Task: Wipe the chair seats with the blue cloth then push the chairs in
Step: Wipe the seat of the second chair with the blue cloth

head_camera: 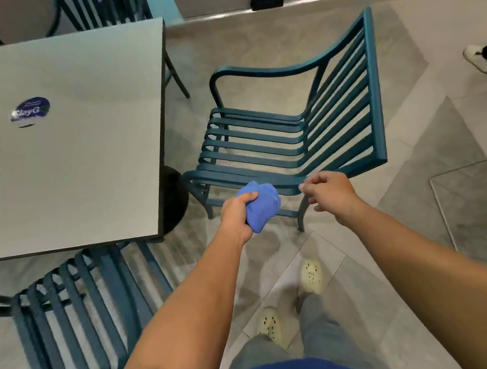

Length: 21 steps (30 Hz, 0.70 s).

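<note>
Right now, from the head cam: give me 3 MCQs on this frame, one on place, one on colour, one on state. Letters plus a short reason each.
1. Where does the pulled-out chair stand relative to the table?
A. To the right of it, clear of the edge
B. Tucked under it
C. On top of it

2. What colour is the round sticker on the table?
A. Red
B. Dark blue
C. Yellow

3. What is the left hand doing?
A. Resting flat on the table
B. Hanging empty
C. Gripping the bunched blue cloth

Answers:
1 A: the whole seat shows beside the table's right edge, with floor between.
2 B: the sticker is dark blue with pale lettering.
3 C: the fingers are wrapped around the cloth, near the chair's front edge; the right hand holds nothing.
</note>
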### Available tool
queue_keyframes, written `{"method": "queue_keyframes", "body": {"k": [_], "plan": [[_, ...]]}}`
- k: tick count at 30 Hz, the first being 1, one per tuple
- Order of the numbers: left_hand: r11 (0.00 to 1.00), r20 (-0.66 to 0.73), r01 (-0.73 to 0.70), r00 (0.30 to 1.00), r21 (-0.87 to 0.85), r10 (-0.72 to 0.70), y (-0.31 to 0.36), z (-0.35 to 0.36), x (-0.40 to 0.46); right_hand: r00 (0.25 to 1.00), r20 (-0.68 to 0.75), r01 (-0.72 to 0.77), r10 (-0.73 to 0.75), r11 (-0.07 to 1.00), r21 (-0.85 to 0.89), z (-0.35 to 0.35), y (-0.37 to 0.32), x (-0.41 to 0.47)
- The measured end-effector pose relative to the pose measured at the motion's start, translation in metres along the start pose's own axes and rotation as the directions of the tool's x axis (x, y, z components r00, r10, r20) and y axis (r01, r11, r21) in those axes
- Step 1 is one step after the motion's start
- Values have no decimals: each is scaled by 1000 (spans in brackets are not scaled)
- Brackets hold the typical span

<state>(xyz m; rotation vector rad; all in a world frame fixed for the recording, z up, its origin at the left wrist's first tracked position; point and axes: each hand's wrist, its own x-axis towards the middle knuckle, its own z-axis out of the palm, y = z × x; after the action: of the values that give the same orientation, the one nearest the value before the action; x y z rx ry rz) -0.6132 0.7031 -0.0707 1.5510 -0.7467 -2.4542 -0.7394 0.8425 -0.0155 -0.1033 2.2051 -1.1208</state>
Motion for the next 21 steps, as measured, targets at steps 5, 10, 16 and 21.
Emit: {"method": "queue_keyframes", "body": {"k": [5, 10, 16, 21], "plan": [[999, -47, -18, 999, -46, 16, 15, 29, 27, 997, 65, 35, -29, 995, -96, -6, -15, 52], [994, -95, -29, 995, -101, 19, 31, 58, 50, 988, 152, 70, -41, 979, -191, -18, -25, 106], [985, -134, -71, 990, -154, 51, 50, 85, 73, 978, 198, 130, -64, 930, -344, -31, -34, 162], [988, -157, -99, 984, -117, 80, 66, 98, 96, 966, 252, 181, -63, 858, -480, -36, -35, 194]]}}
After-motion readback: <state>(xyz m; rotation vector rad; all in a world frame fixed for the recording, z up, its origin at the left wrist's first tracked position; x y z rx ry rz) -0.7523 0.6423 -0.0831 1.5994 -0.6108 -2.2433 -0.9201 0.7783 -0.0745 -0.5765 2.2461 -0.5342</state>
